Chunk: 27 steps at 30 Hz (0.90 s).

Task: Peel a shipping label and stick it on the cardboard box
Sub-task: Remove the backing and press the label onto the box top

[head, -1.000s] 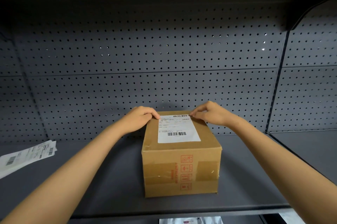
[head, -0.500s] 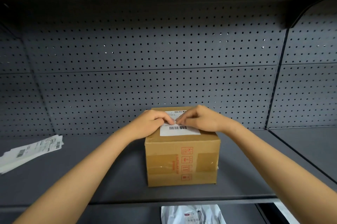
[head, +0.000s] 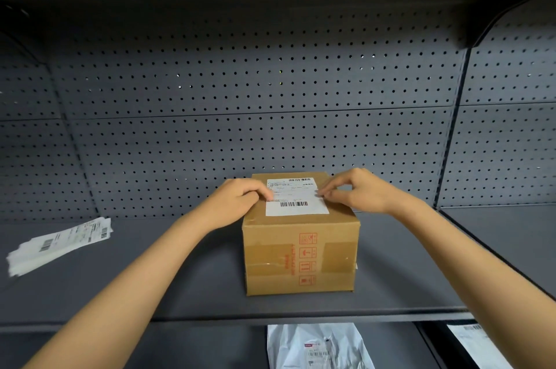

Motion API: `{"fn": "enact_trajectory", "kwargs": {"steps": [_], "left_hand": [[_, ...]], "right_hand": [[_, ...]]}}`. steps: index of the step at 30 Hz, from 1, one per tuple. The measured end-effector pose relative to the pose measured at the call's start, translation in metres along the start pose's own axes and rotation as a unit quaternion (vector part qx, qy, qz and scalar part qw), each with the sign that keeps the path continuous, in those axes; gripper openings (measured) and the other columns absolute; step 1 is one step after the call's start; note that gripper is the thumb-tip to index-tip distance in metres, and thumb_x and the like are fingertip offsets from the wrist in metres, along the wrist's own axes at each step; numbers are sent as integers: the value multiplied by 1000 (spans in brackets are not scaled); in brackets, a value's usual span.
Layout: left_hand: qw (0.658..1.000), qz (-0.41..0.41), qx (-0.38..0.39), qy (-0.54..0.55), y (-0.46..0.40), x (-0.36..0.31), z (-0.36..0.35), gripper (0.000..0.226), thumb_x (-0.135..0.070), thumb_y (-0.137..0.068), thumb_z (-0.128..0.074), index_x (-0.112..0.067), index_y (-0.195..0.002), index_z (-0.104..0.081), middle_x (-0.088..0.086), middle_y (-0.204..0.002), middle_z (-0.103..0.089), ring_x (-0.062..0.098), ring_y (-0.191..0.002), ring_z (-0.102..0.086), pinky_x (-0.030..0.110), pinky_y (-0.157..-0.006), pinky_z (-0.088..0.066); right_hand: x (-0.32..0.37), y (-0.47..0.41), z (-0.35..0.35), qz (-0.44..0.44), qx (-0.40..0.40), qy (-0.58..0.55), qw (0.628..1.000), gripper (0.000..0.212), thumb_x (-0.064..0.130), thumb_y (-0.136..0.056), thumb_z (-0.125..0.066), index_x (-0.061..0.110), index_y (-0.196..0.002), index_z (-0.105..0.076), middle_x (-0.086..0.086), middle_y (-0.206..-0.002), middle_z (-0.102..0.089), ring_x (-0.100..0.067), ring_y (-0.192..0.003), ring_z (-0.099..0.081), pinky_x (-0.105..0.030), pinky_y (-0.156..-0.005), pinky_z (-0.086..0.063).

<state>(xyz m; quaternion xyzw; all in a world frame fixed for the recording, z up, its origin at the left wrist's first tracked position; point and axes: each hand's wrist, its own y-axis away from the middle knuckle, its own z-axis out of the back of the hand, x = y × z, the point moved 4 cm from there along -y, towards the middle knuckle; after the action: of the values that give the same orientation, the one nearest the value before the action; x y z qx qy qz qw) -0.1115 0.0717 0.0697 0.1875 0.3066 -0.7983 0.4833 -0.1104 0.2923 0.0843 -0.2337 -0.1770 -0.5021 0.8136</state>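
Observation:
A brown cardboard box [head: 301,254] with red handling marks and clear tape stands on the grey shelf [head: 186,287]. A white shipping label [head: 296,198] with barcodes lies flat on its top. My left hand [head: 240,201] rests on the box top with its fingertips pressing the label's left edge. My right hand [head: 358,191] presses the label's right edge with curled fingers. Neither hand holds anything.
A stack of white label sheets [head: 60,241] lies at the shelf's left. A perforated back panel [head: 255,113] rises right behind the box. Below the shelf's front edge lie a white mailer bag [head: 319,346] and another white sheet [head: 478,344].
Both hands slid from the label's middle outward to its left and right edges. Before that they moved in from the far corners.

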Motion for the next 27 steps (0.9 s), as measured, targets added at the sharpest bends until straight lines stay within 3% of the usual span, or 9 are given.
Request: {"fn": "enact_trajectory", "kwargs": {"steps": [3, 6, 9, 11, 14, 16, 21, 27], "left_hand": [[1000, -13, 10, 0, 1, -15, -10, 39, -2, -86, -38, -24, -96, -69, -12, -110, -62, 9, -109, -54, 19, -92, -39], [998, -31, 43, -16, 3, -22, -20, 42, -3, -84, -38, -28, -100, -68, -13, -111, -63, 11, -107, -56, 28, -96, -41], [998, -24, 49, -22, 5, -20, -20, 43, -3, -85, -36, -26, -100, -68, -11, -117, -62, 7, -114, -51, 22, -99, -36], [999, -12, 43, -14, 9, -17, -16, 42, -3, -87, -35, -25, -99, -69, -14, -115, -61, 5, -115, -50, 15, -96, -34], [1000, 0, 31, -5, 17, -11, -8, 42, -2, -88, -35, -24, -95, -70, -10, -119, -62, 5, -115, -51, 15, -97, -36], [1000, 3, 25, -2, 23, -8, -2, 42, 0, -88, -34, -22, -95, -69, -7, -119, -62, 5, -114, -51, 14, -96, -37], [1000, 2, 15, -21, 28, -9, 5, 40, -1, -86, -35, -23, -91, -69, -5, -116, -64, 8, -114, -54, 26, -102, -38], [997, -41, 35, -51, 27, -39, -14, 43, -2, -83, -37, -25, -105, -66, -11, -118, -61, 2, -111, -49, 19, -97, -35]], "right_hand": [[16, 3, -9, 26, 11, -21, 999, 25, 19, -88, -52, 20, -106, -70, 11, -119, -63, -3, -111, -52, -15, -94, -35], [27, 2, -23, 48, 43, -14, 998, 25, 21, -87, -54, 21, -108, -69, 10, -122, -63, -3, -112, -53, -18, -98, -37], [26, 2, -26, 47, 41, -17, 998, 24, 21, -87, -55, 21, -106, -70, 8, -122, -64, -4, -113, -54, -19, -101, -38], [22, 5, -23, 40, 34, -24, 998, 23, 20, -87, -55, 19, -104, -70, 8, -121, -64, -3, -113, -53, -14, -98, -36], [14, 12, -16, 26, 27, -43, 998, 20, 18, -86, -57, 18, -99, -72, 8, -117, -66, 0, -108, -55, -2, -86, -37], [9, 16, -11, 20, 20, -48, 998, 18, 16, -86, -57, 17, -94, -73, 6, -115, -67, -1, -107, -55, -5, -88, -36], [7, 23, -1, 15, 13, -34, 999, 21, 16, -87, -53, 18, -94, -74, 10, -109, -66, -4, -109, -56, -27, -105, -38], [35, 22, -14, 54, 6, -36, 998, 26, 19, -88, -52, 20, -109, -68, 9, -121, -63, -1, -111, -51, -15, -97, -34]]}}
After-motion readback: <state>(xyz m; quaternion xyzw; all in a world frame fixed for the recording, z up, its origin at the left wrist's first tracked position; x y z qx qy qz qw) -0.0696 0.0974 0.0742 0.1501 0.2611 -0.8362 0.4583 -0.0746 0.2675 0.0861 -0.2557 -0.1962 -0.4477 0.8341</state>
